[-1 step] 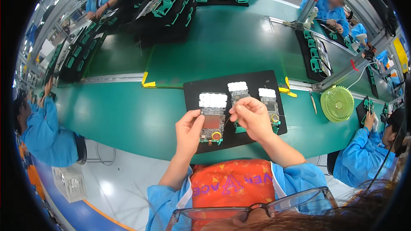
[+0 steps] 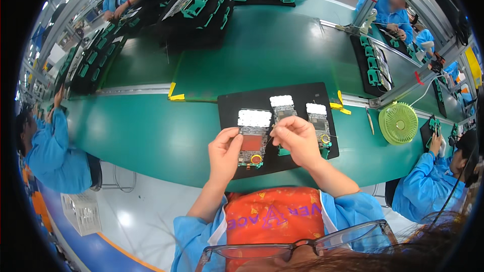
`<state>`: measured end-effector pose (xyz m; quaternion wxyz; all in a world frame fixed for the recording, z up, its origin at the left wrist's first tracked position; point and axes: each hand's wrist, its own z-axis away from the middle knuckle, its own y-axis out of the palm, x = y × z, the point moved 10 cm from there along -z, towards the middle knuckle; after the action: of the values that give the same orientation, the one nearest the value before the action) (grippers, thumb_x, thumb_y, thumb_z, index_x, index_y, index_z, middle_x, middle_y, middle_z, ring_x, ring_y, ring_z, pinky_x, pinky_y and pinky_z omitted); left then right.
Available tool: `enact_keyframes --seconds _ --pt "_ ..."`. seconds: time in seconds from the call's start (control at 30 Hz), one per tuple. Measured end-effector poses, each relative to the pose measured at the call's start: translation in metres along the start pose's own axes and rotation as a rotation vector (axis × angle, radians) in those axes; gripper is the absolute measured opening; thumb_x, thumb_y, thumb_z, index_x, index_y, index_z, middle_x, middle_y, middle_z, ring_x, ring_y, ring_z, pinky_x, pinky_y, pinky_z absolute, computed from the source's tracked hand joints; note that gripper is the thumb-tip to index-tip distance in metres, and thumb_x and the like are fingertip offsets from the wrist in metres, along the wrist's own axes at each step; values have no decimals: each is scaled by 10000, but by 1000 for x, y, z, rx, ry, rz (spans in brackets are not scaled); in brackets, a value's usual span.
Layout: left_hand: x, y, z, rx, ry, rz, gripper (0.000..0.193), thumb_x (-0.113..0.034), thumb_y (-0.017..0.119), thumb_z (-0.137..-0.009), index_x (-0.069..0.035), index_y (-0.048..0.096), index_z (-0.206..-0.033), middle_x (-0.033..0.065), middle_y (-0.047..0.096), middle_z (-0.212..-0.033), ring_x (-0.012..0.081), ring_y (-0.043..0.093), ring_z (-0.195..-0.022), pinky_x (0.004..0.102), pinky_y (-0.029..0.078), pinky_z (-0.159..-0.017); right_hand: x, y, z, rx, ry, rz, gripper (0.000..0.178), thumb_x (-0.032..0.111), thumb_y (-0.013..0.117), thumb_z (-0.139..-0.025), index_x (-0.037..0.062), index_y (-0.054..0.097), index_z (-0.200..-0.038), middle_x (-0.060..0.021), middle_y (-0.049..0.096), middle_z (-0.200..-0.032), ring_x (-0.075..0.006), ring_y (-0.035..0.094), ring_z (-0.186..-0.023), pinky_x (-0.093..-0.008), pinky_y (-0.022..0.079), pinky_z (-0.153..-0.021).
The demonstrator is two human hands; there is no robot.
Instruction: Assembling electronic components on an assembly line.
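Observation:
My left hand (image 2: pixel 225 152) grips the left edge of a circuit board (image 2: pixel 254 130) with its thumb and fingers. This board has a white block at its far end, a red-brown rectangle in the middle and a round yellow-rimmed part near its green lower end. Just right of it, my right hand (image 2: pixel 297 141) is closed in a pinch. Whatever lies between those fingertips is too small to make out. Behind the right hand, a second board (image 2: pixel 282 105) is partly hidden. A third similar board (image 2: pixel 317 121) lies to the right. All rest on a black mat (image 2: pixel 229 102).
The green table (image 2: pixel 151 136) carries yellow tape corners (image 2: pixel 174 93) beyond the mat. To the right are a green fan (image 2: pixel 398 123) and a thin pen-like tool (image 2: pixel 370 122). Black trays (image 2: pixel 201 35) with green parts stand far left; another tray (image 2: pixel 372 65) lies far right. Several co-workers sit around.

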<state>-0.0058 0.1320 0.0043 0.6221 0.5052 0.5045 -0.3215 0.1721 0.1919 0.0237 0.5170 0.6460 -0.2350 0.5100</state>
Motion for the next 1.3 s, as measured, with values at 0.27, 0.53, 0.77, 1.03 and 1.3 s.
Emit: enact_keyframes --seconds 0.27,0.53,0.77,1.03,1.3 --pt "-39 26 15 10 319 -321 134 52 591 -880 63 657 -997 111 647 -965 130 630 -811 239 509 -680 46 52 15 0 -529 727 55 -16 704 -778 15 660 -777 -51 635 -732 -76 536 -507 -221 402 -454" --pt "-50 33 21 27 338 -293 144 73 591 -871 76 643 -1005 119 634 -987 137 644 -800 234 533 -655 53 59 18 7 -611 766 84 -36 701 -755 21 639 -758 -58 634 -703 -106 571 -507 -239 423 -439" --pt "-48 36 21 66 351 -340 138 86 556 -891 89 620 -1013 113 596 -1027 113 619 -788 222 508 -651 54 59 18 6 -603 777 98 -37 705 -737 26 630 -738 -56 632 -682 -118 568 -517 -244 423 -447" --pt "-46 34 18 28 308 -318 110 56 597 -873 77 644 -971 119 637 -959 132 634 -767 232 520 -628 59 61 19 12 -646 822 103 -27 713 -724 38 632 -726 -50 621 -663 -143 553 -505 -266 417 -457" --pt "-44 37 19 80 307 -345 109 69 556 -906 92 630 -983 98 590 -1009 99 608 -784 213 498 -644 58 58 19 22 -628 825 98 -28 706 -727 37 632 -724 -51 612 -657 -149 552 -502 -273 417 -461"
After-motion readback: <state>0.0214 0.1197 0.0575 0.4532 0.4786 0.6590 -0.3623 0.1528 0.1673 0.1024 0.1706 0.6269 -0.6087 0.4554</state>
